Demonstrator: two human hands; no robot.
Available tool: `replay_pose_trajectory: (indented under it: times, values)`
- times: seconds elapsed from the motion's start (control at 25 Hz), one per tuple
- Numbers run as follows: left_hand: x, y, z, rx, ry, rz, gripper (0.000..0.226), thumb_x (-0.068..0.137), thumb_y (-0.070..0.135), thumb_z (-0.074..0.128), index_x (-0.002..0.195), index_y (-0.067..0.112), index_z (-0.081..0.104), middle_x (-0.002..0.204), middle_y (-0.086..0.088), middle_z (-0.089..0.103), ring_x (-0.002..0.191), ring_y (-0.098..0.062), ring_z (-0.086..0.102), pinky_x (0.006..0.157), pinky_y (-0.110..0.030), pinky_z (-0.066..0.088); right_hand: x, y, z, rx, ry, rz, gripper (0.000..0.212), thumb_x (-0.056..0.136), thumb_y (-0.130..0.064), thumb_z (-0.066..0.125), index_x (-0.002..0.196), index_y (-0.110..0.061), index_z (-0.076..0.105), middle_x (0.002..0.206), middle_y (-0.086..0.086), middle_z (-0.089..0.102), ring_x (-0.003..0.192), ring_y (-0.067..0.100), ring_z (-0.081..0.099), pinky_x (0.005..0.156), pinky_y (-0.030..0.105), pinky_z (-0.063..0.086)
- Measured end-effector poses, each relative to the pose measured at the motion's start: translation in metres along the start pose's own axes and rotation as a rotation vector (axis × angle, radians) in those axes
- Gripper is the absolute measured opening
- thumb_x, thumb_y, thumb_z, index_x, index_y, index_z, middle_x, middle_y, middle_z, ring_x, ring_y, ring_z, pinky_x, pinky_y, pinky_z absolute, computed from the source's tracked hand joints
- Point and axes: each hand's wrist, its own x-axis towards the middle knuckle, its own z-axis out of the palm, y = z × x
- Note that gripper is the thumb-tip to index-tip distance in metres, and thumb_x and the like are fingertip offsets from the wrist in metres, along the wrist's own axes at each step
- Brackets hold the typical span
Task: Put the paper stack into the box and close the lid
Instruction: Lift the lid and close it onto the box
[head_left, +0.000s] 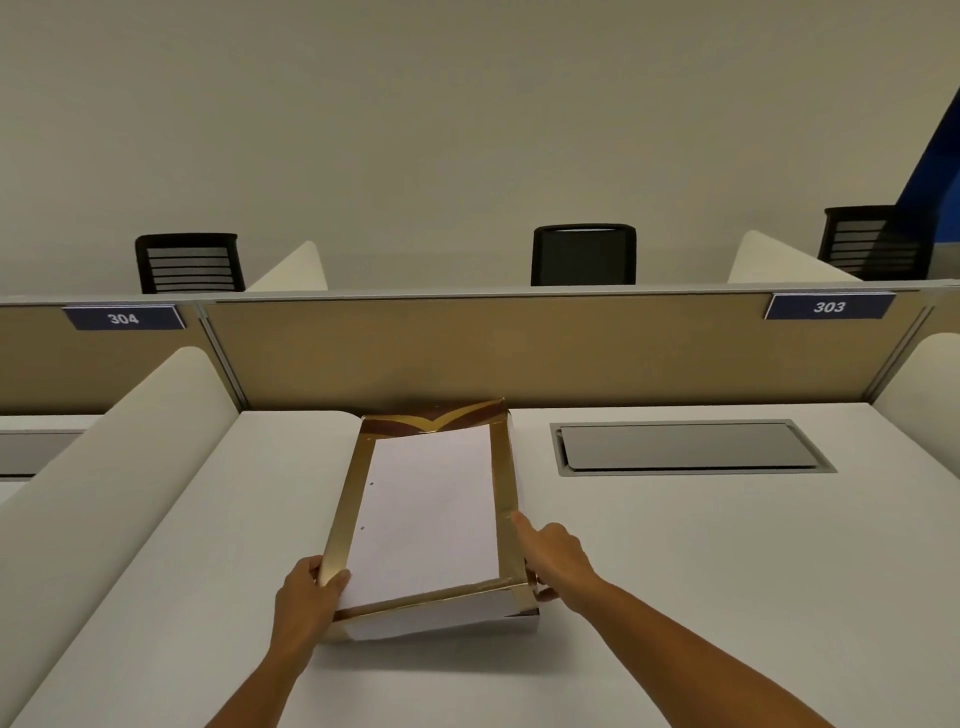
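Observation:
A shallow gold box (506, 467) lies lengthwise on the white desk (675, 545), its far end close to the partition. Inside it, a white paper stack (431, 514) fills most of the floor, with a brown-and-gold patterned strip showing beyond it. My left hand (306, 603) grips the near left corner, thumb over the rim and touching the paper. My right hand (558, 558) holds the near right corner, index finger stretched along the right wall. A white face and a silvery edge (524, 621) show below the near rim. I cannot tell whether that is the lid.
A grey hatch (691, 448) is set into the desk to the right of the box. A tan partition (467, 353) stands behind it and white side dividers (130, 457) flank the desk. Black chairs (583, 254) stand beyond the partition.

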Motion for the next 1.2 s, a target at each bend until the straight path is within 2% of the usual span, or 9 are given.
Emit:
replay_pose_trajectory:
  times: [0.08,0.28,0.4,0.48,0.56,0.64,0.76,0.92,1.2]
  values:
    - [-0.002,0.001,0.002,0.005,0.018,0.015,0.039,0.092,0.019,0.066,0.125,0.002,0.055,0.109,-0.01,0.061,0.092,-0.026,0.056,0.09,-0.047,0.051,0.001,0.004,0.0,-0.201,0.021,-0.066,0.058,0.095,-0.066,0.033,0.067,-0.019,0.053,0.066,-0.002,0.059,0.058,0.013,0.059,0.056,0.023,0.054]
    - [0.0,-0.002,0.003,0.041,0.008,0.064,0.043,0.091,0.021,0.068,0.128,0.003,0.054,0.121,-0.018,0.064,0.09,-0.026,0.056,0.088,-0.045,0.052,0.017,0.006,-0.004,-0.56,0.124,-0.217,0.047,0.097,-0.055,0.041,0.068,-0.021,0.053,0.066,-0.007,0.055,0.064,0.01,0.059,0.06,0.021,0.045]
    - [0.005,0.001,0.001,0.099,-0.031,0.088,0.048,0.089,0.026,0.07,0.129,0.006,0.053,0.124,-0.017,0.063,0.093,-0.026,0.058,0.09,-0.046,0.052,0.023,0.002,-0.007,-0.682,0.066,-0.216,0.031,0.094,-0.047,0.051,0.096,-0.018,0.062,0.084,-0.004,0.06,0.083,0.016,0.067,0.068,0.025,0.047]
    - [0.011,0.004,0.002,0.187,-0.059,0.135,0.059,0.088,0.034,0.069,0.136,0.009,0.047,0.135,-0.016,0.057,0.11,-0.031,0.059,0.097,-0.045,0.049,0.026,-0.004,-0.005,-0.717,0.077,-0.267,0.045,0.092,-0.05,0.053,0.122,-0.016,0.06,0.11,0.004,0.063,0.107,0.025,0.067,0.078,0.031,0.052]
    - [0.018,0.011,0.007,0.281,-0.125,0.19,0.072,0.088,0.045,0.064,0.146,0.014,0.034,0.151,-0.012,0.042,0.133,-0.034,0.047,0.108,-0.047,0.041,0.031,-0.01,0.002,-0.701,0.034,-0.361,0.074,0.089,-0.059,0.054,0.15,-0.022,0.033,0.153,0.008,0.041,0.135,0.033,0.049,0.102,0.044,0.048]
    - [0.029,0.022,0.014,0.407,-0.195,0.261,0.081,0.088,0.055,0.057,0.153,0.021,0.022,0.162,-0.006,0.024,0.147,-0.032,0.028,0.116,-0.05,0.028,0.037,-0.017,0.01,-0.769,-0.025,-0.466,0.09,0.088,-0.066,0.051,0.157,-0.024,0.012,0.167,0.004,0.014,0.15,0.034,0.025,0.117,0.051,0.032]
    - [0.045,0.04,0.029,0.62,-0.222,0.403,0.084,0.086,0.067,0.046,0.155,0.032,0.015,0.166,-0.002,0.004,0.152,-0.033,0.006,0.119,-0.056,0.012,0.051,-0.024,0.022,-0.882,-0.095,-0.47,0.095,0.088,-0.071,0.043,0.159,-0.023,0.001,0.169,0.006,-0.005,0.155,0.033,0.006,0.122,0.053,0.019]
    - [0.057,0.058,0.051,0.808,-0.228,0.44,0.083,0.084,0.074,0.039,0.154,0.039,0.011,0.166,-0.002,-0.003,0.152,-0.033,0.001,0.117,-0.063,0.004,0.062,-0.025,0.036,-0.893,-0.161,-0.39,0.099,0.088,-0.07,0.046,0.159,-0.021,-0.002,0.167,0.009,-0.014,0.154,0.034,-0.008,0.123,0.054,0.012]
    - [0.065,0.041,0.073,0.999,-0.304,0.417,0.091,0.075,0.086,0.025,0.154,0.044,0.007,0.166,0.0,-0.008,0.151,-0.035,-0.008,0.111,-0.071,-0.006,0.067,-0.021,0.044,-0.902,-0.14,-0.369,0.1,0.087,-0.068,0.051,0.159,-0.019,0.001,0.167,0.011,-0.013,0.154,0.035,-0.009,0.123,0.055,0.012]
